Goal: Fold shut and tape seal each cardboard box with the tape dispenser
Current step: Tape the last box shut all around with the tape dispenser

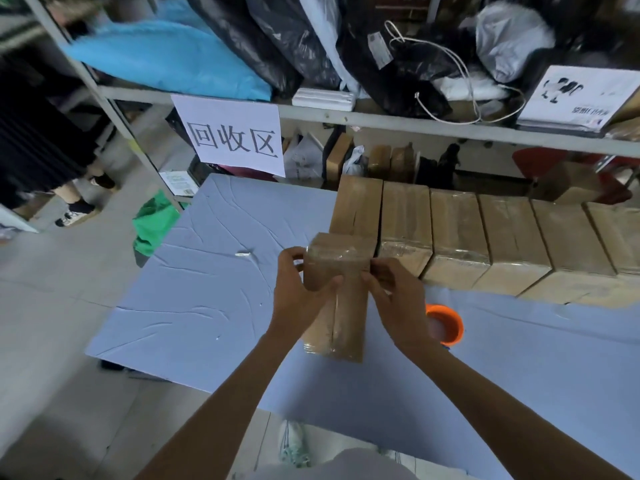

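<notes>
Box (346, 315), long and of brown cardboard, is held lengthwise over the blue-covered table (207, 289), its far end raised and glossy with clear tape. It is gripped at that far end from both sides. The left hand (298, 289) is wrapped round the left side, with the thumb laid across the top face and the fingers curled over the far corner. The right hand (394, 299) is closed in a pinch on the right edge, fingertips bunched together against the cardboard. Both forearms are stretched forward from the lower edge of the view and converge on the box, wrists roughly level.

The tape dispenser (450, 323), orange, is set on the table just right of the right wrist, partly hidden by it. A row of boxes (485, 237), taped, is lined along the far right of the table; the held box's far end is seen just beside the leftmost one, and contact cannot be judged. To the left, wrinkled blue cover runs to the table's edge, with a small white scrap (244, 253) lying on it. Behind the table a rack (381, 117) with a paper sign (232, 136) is seen.
</notes>
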Motion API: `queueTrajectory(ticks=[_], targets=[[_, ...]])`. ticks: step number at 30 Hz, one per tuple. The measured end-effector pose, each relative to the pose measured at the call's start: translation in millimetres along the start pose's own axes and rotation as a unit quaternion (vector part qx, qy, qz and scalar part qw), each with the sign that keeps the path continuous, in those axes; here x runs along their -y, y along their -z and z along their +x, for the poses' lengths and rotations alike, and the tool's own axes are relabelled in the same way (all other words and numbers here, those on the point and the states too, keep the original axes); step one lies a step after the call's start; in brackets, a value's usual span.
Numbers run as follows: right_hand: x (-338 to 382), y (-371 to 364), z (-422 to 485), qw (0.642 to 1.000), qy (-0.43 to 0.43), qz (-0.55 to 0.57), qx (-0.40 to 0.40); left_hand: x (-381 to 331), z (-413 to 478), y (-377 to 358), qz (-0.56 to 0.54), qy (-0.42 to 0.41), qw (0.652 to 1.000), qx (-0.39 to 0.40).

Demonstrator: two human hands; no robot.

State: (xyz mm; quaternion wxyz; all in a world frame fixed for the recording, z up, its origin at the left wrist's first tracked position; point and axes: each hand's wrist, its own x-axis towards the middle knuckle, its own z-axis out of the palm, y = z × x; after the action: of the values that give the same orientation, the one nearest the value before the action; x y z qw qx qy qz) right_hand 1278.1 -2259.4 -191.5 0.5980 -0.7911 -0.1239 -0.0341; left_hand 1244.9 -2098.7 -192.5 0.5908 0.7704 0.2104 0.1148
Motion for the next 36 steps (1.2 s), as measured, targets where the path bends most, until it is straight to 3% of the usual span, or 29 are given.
queueTrajectory(ticks=[11,17,22,27,36], targets=[[-14.1,9.3,-4.5,0.997,0.050,-0.032,0.046,8.8,-11.2,6.8,0.026,-0.068,0.997,0.028],[-17.7,21.1,-0.9,0.977,0.114,-0.150,0.097,10.6,-6.6,18.0,0.172,-0.127,0.975,0.068],[-11.9,18.2,2.7,0.958,0.180,-0.219,0.052,6.8,0.9,23.0,0.306,-0.177,0.930,0.097],[-7.4,15.7,6.9,0.961,0.148,-0.229,0.045,4.2,5.8,19.9,0.283,-0.200,0.936,0.062],[2.9,20.1,11.5,0.977,0.076,-0.195,0.049,-3.0,4.9,14.2,0.142,-0.123,0.978,0.089]])
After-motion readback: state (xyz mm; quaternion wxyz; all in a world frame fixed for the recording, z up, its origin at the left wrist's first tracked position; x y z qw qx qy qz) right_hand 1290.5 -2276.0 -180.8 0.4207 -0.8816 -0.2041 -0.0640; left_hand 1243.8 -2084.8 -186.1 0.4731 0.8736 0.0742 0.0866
